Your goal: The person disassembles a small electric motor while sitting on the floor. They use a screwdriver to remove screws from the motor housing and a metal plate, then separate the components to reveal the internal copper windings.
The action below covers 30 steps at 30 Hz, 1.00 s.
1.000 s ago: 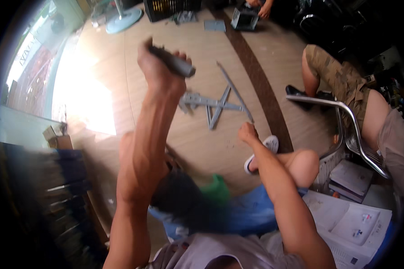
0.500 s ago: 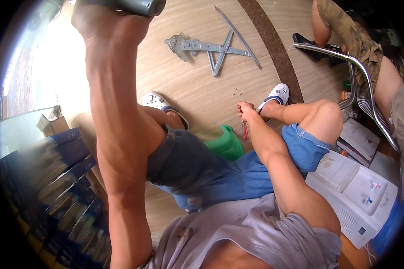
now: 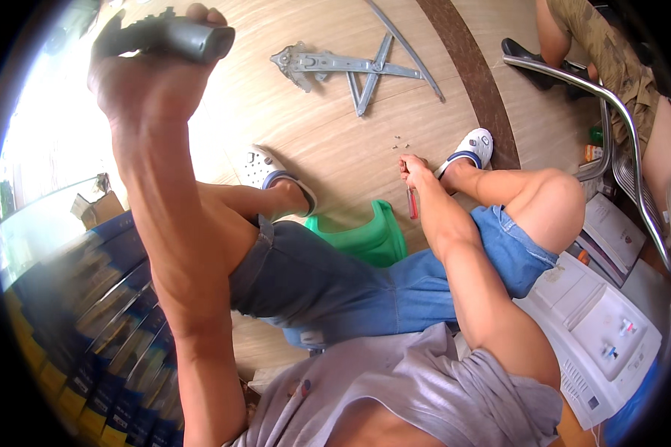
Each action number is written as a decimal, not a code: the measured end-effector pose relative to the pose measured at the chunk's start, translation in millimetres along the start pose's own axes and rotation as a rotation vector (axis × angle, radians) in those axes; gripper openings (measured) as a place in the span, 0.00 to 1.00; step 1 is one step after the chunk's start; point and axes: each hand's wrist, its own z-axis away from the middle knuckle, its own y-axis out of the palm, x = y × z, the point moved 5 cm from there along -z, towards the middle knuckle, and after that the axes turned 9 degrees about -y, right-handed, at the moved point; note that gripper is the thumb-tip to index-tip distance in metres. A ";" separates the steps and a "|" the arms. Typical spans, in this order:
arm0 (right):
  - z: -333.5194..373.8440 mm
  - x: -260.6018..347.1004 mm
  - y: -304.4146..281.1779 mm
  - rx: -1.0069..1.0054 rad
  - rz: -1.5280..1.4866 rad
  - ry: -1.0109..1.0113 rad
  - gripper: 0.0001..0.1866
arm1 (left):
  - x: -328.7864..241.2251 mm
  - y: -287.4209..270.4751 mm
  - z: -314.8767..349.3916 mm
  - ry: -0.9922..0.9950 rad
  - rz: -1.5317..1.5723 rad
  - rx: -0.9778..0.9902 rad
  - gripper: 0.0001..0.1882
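on pale floor [image 3: 343,141] with brown band [image 3: 476,78] at one o'clock, gripping dark object [image 3: 190,42] in left hand [image 3: 150,78], red-handled tool [image 3: 412,204] in right hand [image 3: 413,170].

The person's left hand [image 3: 150,82] grips a dark grey part [image 3: 175,39]; the right hand [image 3: 414,170] holds a red-handled tool [image 3: 412,205] near small pieces [image 3: 406,145]. A crossed metal frame [image 3: 367,65] lies on the floor [image 3: 335,134].
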 end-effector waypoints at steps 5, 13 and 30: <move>10.6 5.5 18.5 0.072 -0.014 0.002 0.03 | -5.2 10.1 -3.6 0.025 -0.051 -0.032 0.30; 36.3 22.7 3.4 -0.021 -0.032 -0.038 0.05 | 21.1 35.1 2.3 0.017 0.104 -0.029 0.21; 357.3 326.7 -19.3 0.571 0.222 -0.882 0.21 | 80.4 99.8 -16.1 -0.139 0.310 0.306 0.31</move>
